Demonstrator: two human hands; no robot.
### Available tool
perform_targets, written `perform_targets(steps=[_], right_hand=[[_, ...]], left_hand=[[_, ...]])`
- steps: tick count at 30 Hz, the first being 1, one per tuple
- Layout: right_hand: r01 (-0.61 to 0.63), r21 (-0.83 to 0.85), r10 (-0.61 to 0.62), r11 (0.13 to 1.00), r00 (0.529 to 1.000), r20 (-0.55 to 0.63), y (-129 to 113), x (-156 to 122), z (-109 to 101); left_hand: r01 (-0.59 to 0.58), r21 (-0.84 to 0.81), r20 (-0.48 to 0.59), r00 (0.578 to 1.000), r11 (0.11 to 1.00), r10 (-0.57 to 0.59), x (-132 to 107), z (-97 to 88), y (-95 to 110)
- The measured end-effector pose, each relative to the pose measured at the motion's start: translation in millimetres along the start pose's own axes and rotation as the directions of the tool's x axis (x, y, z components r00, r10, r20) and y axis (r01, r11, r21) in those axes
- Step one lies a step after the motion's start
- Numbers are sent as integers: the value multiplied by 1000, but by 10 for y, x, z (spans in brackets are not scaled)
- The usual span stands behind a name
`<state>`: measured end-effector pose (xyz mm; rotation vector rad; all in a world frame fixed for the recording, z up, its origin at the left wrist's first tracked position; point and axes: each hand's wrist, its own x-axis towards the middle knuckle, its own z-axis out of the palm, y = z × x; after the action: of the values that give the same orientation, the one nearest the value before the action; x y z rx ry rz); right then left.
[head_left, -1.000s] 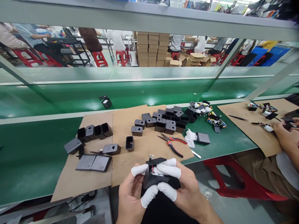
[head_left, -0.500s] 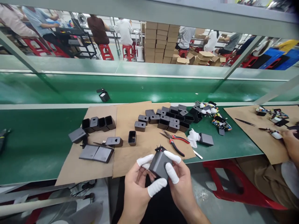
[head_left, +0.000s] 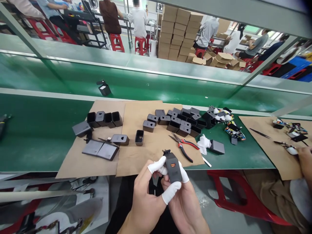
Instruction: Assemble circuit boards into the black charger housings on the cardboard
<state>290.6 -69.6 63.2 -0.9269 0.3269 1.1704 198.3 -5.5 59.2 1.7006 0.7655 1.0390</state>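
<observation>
Both my hands hold one dark grey charger housing (head_left: 173, 166) just below the table's front edge. An orange-lit port opening faces me and metal prongs stick out of its far end. My left hand (head_left: 146, 195) pinches it from the left with white finger cots on thumb and forefinger. From the right and below, my right hand (head_left: 181, 198) wraps it, also in finger cots. On the brown cardboard sheet (head_left: 151, 152) ahead lie a pile of empty grey housings (head_left: 177, 122), a single open housing (head_left: 139, 137) and red-handled pliers (head_left: 183, 146).
A row of housings (head_left: 104, 119) and flat grey plates (head_left: 99, 150) lie at the left. Circuit boards (head_left: 227, 122), a white cloth (head_left: 203, 143) and a grey block (head_left: 216, 147) sit on the green table. A co-worker's hand (head_left: 304, 159) works at the right over a red stool (head_left: 241, 198).
I have turned the housing in my hands so that its port face points at me. My view has tilted down and to the right.
</observation>
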Motion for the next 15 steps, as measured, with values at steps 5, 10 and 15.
perform_targets(steps=[5,10,15], right_hand=[[391,-317,-392,864,918,64,26,282,-90],[784,-578,-763,-227,226,606,-79,840,-271],[776,-478,-639,-412,128,759,-106,1034,-429]], left_hand=[[67,18,-70,995,998,-66,-8,4,-100],[71,-13,-263,962,997,-72,-275,-39,-368],[94,-39,-238,966,995,-100,-783,104,-679]])
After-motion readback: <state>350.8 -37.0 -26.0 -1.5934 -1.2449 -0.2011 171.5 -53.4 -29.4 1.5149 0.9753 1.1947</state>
